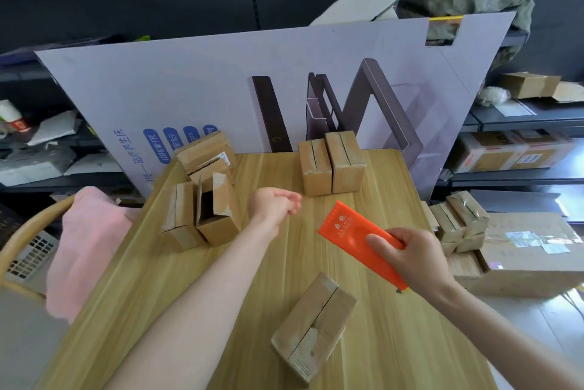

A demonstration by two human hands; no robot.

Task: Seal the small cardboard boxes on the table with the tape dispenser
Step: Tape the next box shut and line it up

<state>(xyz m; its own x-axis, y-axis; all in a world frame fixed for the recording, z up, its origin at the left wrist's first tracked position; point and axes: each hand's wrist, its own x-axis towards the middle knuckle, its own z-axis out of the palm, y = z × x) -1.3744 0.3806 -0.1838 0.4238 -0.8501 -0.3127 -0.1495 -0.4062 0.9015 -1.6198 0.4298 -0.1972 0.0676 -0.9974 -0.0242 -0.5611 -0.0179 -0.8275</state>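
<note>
My right hand (410, 255) grips the orange tape dispenser (347, 231) above the wooden table (395, 342), its flat end pointing up and left. My left hand (273, 203) hovers over the middle of the table with fingers loosely curled, holding nothing. A small closed cardboard box (313, 326) lies tilted near the front, below the dispenser. Two closed boxes (331, 165) stand side by side at the back. On the left stands a cluster of boxes, one of them an open box (215, 212) with raised flaps.
A large printed white board (221, 80) leans behind the table. Taped small boxes (458, 219) are stacked at the right on a big carton (531, 257). A pink cloth (85, 247) drapes over a chair at the left. Dark shelves with parcels surround the table.
</note>
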